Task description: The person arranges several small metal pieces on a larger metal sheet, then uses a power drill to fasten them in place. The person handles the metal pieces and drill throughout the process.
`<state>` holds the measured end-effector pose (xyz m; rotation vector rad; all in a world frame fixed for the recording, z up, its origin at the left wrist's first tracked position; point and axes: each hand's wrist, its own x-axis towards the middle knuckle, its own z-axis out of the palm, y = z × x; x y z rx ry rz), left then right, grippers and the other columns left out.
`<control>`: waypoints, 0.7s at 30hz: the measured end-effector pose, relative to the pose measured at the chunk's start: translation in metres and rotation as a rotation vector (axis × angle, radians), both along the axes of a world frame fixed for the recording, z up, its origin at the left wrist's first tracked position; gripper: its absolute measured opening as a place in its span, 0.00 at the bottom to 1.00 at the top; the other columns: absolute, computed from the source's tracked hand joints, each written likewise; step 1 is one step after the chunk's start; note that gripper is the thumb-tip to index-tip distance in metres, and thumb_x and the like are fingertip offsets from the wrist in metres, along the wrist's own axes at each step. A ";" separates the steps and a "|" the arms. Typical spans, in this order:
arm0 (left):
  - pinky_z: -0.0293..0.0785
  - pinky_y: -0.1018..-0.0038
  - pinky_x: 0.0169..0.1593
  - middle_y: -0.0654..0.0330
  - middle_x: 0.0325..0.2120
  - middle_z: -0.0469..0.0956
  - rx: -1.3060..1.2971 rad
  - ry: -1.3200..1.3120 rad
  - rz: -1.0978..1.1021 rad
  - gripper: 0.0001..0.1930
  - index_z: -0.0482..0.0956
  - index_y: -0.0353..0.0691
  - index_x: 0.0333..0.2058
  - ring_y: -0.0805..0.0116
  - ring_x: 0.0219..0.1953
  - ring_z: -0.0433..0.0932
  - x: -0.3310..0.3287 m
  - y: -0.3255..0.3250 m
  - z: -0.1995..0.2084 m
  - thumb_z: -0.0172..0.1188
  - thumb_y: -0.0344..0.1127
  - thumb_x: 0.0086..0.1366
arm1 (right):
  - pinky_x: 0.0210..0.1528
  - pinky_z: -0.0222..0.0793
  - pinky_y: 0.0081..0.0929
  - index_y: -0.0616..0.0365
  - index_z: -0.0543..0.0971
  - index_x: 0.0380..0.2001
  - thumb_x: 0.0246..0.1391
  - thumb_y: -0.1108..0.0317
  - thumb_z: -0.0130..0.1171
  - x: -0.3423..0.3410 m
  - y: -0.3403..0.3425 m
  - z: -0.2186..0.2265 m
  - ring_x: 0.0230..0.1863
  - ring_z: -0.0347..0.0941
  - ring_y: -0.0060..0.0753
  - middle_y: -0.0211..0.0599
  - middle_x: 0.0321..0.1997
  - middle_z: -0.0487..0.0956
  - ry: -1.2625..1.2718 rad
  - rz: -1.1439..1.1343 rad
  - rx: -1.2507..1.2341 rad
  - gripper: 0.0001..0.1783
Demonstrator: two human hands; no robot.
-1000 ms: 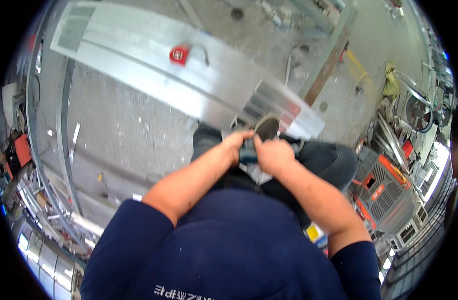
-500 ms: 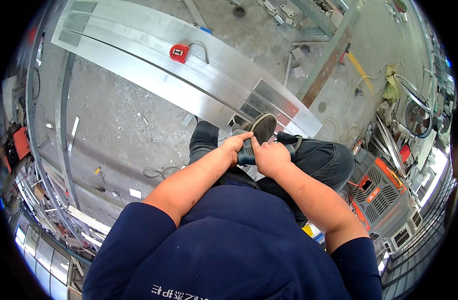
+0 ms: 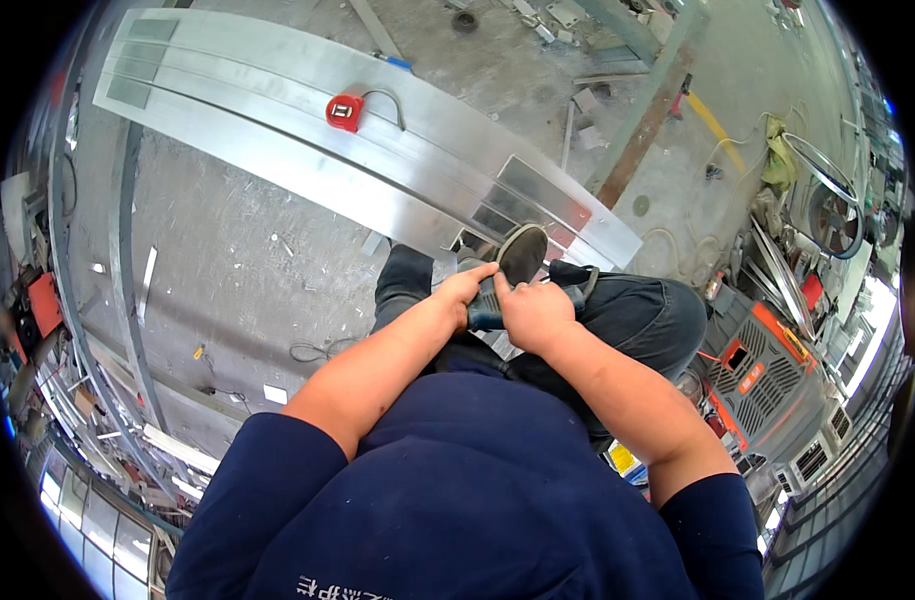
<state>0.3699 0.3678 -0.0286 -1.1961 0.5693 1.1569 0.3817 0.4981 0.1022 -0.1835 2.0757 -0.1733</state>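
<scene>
In both hands, low between my knees, I hold an angle grinder with a dark body and a round, dark disc. My left hand closes on the left side of the body, thumb pointing toward the disc. My right hand wraps the other side, its fingers curled and partly hidden. The disc overlaps the near right end of a long silvery metal panel; whether it touches the metal I cannot tell. Beside it are rectangular dark and reddish patches or cut-outs.
A red tape measure lies on the panel. Metal beams run at left and under the panel. Scrap pieces litter the concrete floor. At right stand an orange-grey machine and a round fan; cables trail nearby.
The view has shifted slightly, so the panel and tape measure appear a little further left. Both hands keep their hold on the angle grinder.
</scene>
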 end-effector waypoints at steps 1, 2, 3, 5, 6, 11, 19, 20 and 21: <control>0.83 0.62 0.30 0.59 0.27 0.80 0.000 0.007 0.010 0.17 0.74 0.40 0.38 0.62 0.24 0.82 -0.002 0.000 0.005 0.65 0.46 0.62 | 0.39 0.75 0.34 0.63 0.66 0.62 0.51 0.67 0.53 0.000 0.000 0.000 0.38 0.81 0.40 0.43 0.37 0.83 0.000 -0.001 0.000 0.32; 0.83 0.62 0.30 0.59 0.27 0.80 0.002 0.005 0.014 0.17 0.74 0.39 0.39 0.62 0.23 0.82 -0.002 0.001 0.004 0.66 0.46 0.62 | 0.39 0.75 0.34 0.63 0.66 0.62 0.51 0.67 0.53 -0.002 0.001 0.001 0.37 0.81 0.40 0.43 0.37 0.83 -0.001 0.008 0.001 0.32; 0.83 0.62 0.30 0.59 0.27 0.80 0.004 0.003 0.017 0.17 0.74 0.39 0.39 0.62 0.23 0.82 -0.003 0.002 0.004 0.66 0.46 0.61 | 0.39 0.75 0.34 0.63 0.66 0.62 0.52 0.67 0.53 -0.003 0.001 0.001 0.37 0.81 0.40 0.43 0.37 0.83 -0.003 0.017 0.001 0.32; 0.83 0.62 0.30 0.58 0.27 0.80 -0.013 -0.011 -0.017 0.19 0.73 0.38 0.39 0.61 0.23 0.82 -0.005 0.000 0.003 0.66 0.46 0.61 | 0.39 0.75 0.35 0.63 0.66 0.62 0.52 0.67 0.52 0.000 0.001 -0.002 0.37 0.81 0.40 0.42 0.36 0.83 0.006 0.004 -0.007 0.33; 0.83 0.62 0.30 0.58 0.27 0.80 -0.010 -0.011 -0.023 0.19 0.73 0.38 0.39 0.61 0.23 0.82 -0.005 0.000 0.003 0.66 0.47 0.61 | 0.39 0.75 0.35 0.63 0.66 0.62 0.52 0.67 0.53 0.000 0.001 -0.001 0.37 0.81 0.40 0.42 0.36 0.83 0.004 -0.003 -0.005 0.33; 0.83 0.61 0.30 0.58 0.26 0.80 0.012 -0.050 -0.028 0.19 0.74 0.39 0.39 0.60 0.24 0.82 -0.010 0.002 0.008 0.67 0.47 0.60 | 0.40 0.75 0.35 0.64 0.66 0.62 0.52 0.67 0.53 -0.006 0.002 0.003 0.38 0.81 0.40 0.42 0.36 0.83 -0.012 -0.021 -0.002 0.32; 0.83 0.60 0.30 0.57 0.26 0.80 -0.017 -0.035 -0.042 0.20 0.73 0.38 0.38 0.60 0.23 0.82 -0.006 0.003 -0.001 0.66 0.48 0.60 | 0.41 0.75 0.34 0.65 0.66 0.62 0.52 0.67 0.53 -0.010 0.004 0.003 0.39 0.81 0.40 0.41 0.37 0.83 -0.037 -0.001 -0.008 0.32; 0.83 0.60 0.30 0.58 0.26 0.80 -0.028 -0.034 -0.048 0.20 0.73 0.38 0.38 0.60 0.23 0.82 -0.009 0.004 0.003 0.66 0.48 0.60 | 0.41 0.75 0.34 0.65 0.66 0.62 0.52 0.67 0.53 -0.011 0.004 0.002 0.39 0.81 0.40 0.41 0.37 0.83 -0.044 -0.004 -0.007 0.33; 0.83 0.60 0.30 0.58 0.26 0.80 -0.012 -0.042 -0.029 0.20 0.73 0.38 0.39 0.60 0.23 0.82 -0.011 0.004 0.006 0.66 0.48 0.60 | 0.41 0.75 0.34 0.65 0.65 0.62 0.52 0.67 0.53 -0.012 0.004 0.003 0.40 0.81 0.40 0.41 0.37 0.83 -0.048 -0.002 -0.011 0.33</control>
